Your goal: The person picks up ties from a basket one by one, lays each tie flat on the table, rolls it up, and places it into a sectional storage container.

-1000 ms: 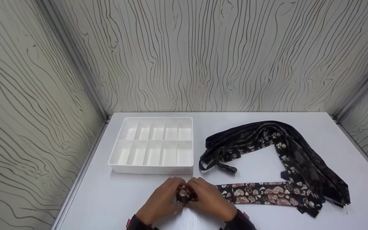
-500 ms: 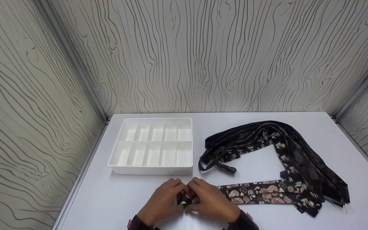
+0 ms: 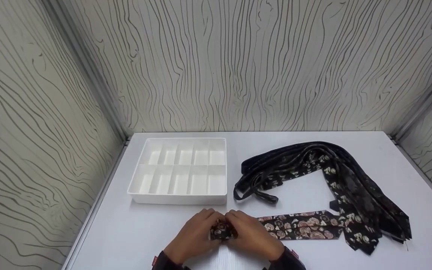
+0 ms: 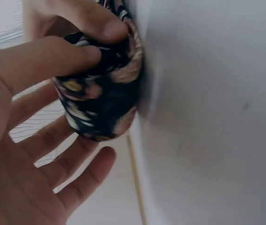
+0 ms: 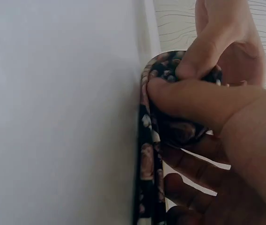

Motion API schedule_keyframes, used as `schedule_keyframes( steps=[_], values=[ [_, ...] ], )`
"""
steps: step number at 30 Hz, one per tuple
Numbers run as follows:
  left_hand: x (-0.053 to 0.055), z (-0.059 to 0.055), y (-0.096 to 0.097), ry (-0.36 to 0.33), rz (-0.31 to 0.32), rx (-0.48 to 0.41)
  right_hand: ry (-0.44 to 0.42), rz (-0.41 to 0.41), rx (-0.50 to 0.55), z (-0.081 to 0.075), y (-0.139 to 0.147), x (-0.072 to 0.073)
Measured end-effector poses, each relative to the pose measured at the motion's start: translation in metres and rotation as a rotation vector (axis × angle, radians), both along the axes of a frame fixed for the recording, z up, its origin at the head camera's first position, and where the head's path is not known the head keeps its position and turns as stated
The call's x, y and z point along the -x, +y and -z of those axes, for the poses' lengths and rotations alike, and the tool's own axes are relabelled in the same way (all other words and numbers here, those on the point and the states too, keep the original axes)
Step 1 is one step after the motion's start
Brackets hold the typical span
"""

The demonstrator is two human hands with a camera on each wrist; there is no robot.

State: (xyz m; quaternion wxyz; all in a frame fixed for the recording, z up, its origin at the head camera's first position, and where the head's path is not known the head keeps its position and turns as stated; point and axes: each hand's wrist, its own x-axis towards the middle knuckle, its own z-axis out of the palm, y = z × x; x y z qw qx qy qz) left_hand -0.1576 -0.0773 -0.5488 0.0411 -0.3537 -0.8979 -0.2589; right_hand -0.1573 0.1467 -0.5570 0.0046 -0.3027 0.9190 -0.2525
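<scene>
A person's left hand (image 3: 196, 235) and right hand (image 3: 252, 237) grip a partly rolled floral tie (image 3: 221, 230), its flat length (image 3: 302, 225) extending rightward from them.

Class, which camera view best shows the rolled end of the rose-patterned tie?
The left wrist view: the rolled end appears large, its patterned side largely uncovered. The right wrist view shows it partly covered; the head view shows it small, between the left hand and right hand.
</scene>
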Motion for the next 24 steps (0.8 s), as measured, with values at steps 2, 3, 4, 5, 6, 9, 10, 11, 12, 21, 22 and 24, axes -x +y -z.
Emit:
schedule_keyframes(
  steps=[2, 3, 4, 5, 6, 9, 10, 11, 12, 21, 22, 24],
  values=[
    [-0.0006, 0.0005, 0.0001, -0.003, 0.003, 0.005, -0.002, -0.006, -0.001, 0.0002, 0.0006, -0.0004],
    [-0.0008, 0.0005, 0.0, 0.005, 0.006, 0.009, -0.01, -0.008, 0.004, -0.0001, 0.001, -0.0007],
    [-0.0008, 0.0001, -0.0002, 0.011, 0.009, 0.01, -0.01, -0.013, 0.004, -0.0003, 0.0014, -0.001],
    [-0.0007, -0.0001, -0.0003, 0.021, 0.011, 0.011, -0.001, -0.02, 0.003, -0.0002, 0.0018, -0.0012],
    [-0.0006, -0.0003, -0.0003, 0.031, 0.013, 0.014, 0.008, -0.024, 0.002, -0.0002, 0.0023, -0.0016],
    [-0.0007, -0.0009, -0.0004, 0.048, 0.019, 0.016, 0.034, -0.023, -0.008, 0.0001, 0.0032, -0.0025],
    [-0.0008, -0.0009, -0.0004, 0.051, 0.023, 0.015, 0.039, -0.025, -0.014, 0.0001, 0.0033, -0.0028],
    [-0.0011, -0.0006, -0.0004, 0.06, 0.027, 0.019, 0.027, -0.023, -0.011, -0.0002, 0.0034, -0.0031],
    [-0.0013, -0.0005, -0.0003, 0.065, 0.029, 0.02, 0.012, -0.023, -0.006, -0.0006, 0.0033, -0.0033],
    [-0.0016, -0.0013, -0.0008, 0.067, 0.027, 0.009, 0.037, -0.012, -0.008, -0.0051, 0.0014, -0.0035],
    [-0.0016, -0.0014, -0.0011, 0.07, 0.027, 0.009, 0.041, -0.014, -0.01, -0.0055, 0.0013, -0.0033],
    [-0.0011, -0.0014, -0.0016, 0.082, 0.027, 0.007, 0.043, -0.012, -0.019, -0.0055, 0.001, -0.0026]
  ],
)
